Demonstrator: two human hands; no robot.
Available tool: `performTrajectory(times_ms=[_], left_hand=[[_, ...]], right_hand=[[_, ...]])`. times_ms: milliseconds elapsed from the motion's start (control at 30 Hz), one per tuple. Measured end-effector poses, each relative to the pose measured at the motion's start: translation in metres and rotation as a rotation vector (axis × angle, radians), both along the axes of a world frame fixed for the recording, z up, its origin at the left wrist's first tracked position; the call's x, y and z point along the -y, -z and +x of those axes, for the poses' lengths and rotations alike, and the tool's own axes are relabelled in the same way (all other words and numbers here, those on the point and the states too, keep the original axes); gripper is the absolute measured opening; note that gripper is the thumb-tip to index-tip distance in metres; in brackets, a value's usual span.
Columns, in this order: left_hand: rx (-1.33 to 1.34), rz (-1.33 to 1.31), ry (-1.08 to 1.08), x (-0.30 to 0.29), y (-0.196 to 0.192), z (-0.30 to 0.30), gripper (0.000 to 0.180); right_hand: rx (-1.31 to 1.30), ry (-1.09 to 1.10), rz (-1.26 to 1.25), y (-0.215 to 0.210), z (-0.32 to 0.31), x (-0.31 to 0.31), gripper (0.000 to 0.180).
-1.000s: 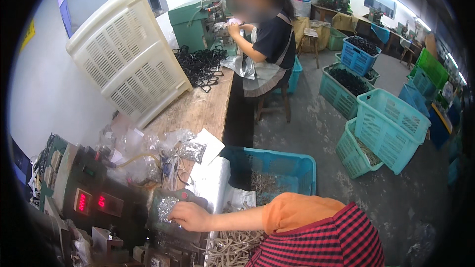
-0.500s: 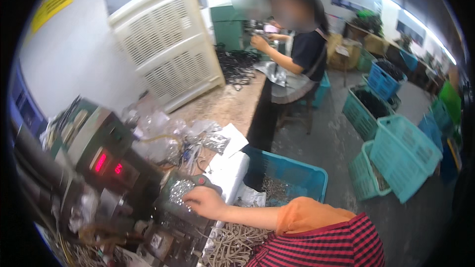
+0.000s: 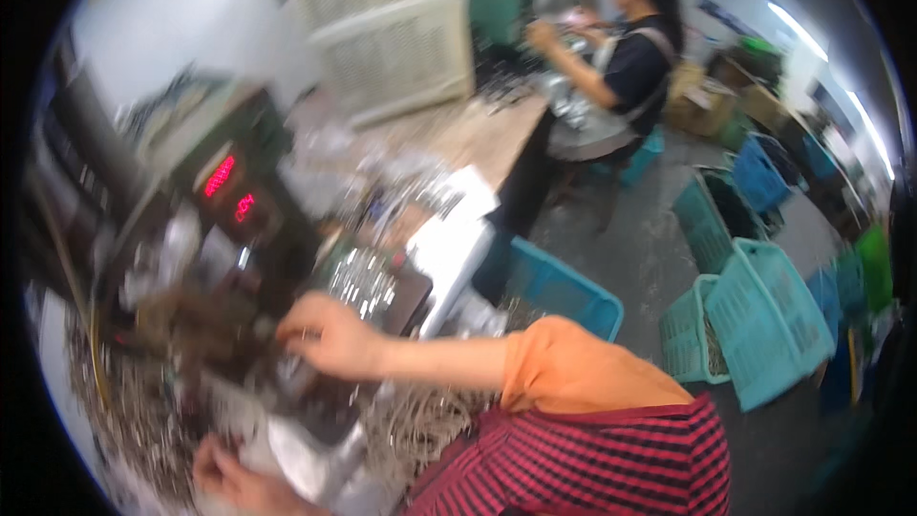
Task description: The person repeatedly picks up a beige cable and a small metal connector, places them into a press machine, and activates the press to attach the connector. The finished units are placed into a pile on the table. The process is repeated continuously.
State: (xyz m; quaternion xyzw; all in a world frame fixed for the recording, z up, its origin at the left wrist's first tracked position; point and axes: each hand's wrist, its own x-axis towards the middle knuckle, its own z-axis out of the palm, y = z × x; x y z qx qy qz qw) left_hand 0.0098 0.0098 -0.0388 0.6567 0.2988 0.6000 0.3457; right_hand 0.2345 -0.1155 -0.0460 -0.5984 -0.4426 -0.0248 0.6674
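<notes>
My right hand (image 3: 336, 336), in an orange sleeve, hovers in front of the machine (image 3: 253, 129) with the red lit display. Its thumb and fingers are drawn together; whatever they hold is too small and blurred to make out. Just beyond it sits a holder of small shiny metal pieces (image 3: 361, 279). My left hand (image 3: 234, 480) is low at the left, beside a pile of thin beige-grey strips (image 3: 129, 411). Motion smears its fingers, so its grip is unclear. More such strips (image 3: 425, 425) lie below my right forearm.
A blue crate (image 3: 568, 291) stands past the bench edge. Clear plastic bags and a white sheet (image 3: 454, 229) lie on the bench. A cream slatted panel (image 3: 387, 24) leans at the back. A co-worker (image 3: 630, 67) sits beyond it. Turquoise crates (image 3: 769, 325) stand at right.
My right hand has left the shiny metal pieces and moved left and down toward the machine's front. My left hand has come into view at lower left. The whole view has shifted.
</notes>
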Motion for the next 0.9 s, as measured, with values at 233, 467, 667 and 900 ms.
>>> performTrajectory(times_ms=[233, 467, 667, 900], left_hand=[[0.344, 0.016, 0.398, 0.009, -0.024, 0.034, 0.016], [0.303, 0.229, 0.473, 0.023, -0.077, 0.06, 0.02], [0.419, 0.149, 0.479, 0.011, -0.071, 0.074, 0.016], [0.268, 0.275, 0.606, 0.017, -0.048, 0.052, 0.019]], right_hand=[[-0.226, -0.145, -0.041, -0.01, -0.007, 0.01, 0.027], [-0.464, -0.277, -0.036, -0.01, -0.011, 0.006, 0.051], [-0.519, -0.293, 0.046, -0.015, -0.016, 0.0, 0.056], [-0.148, -0.131, -0.19, -0.027, -0.014, 0.042, 0.05]])
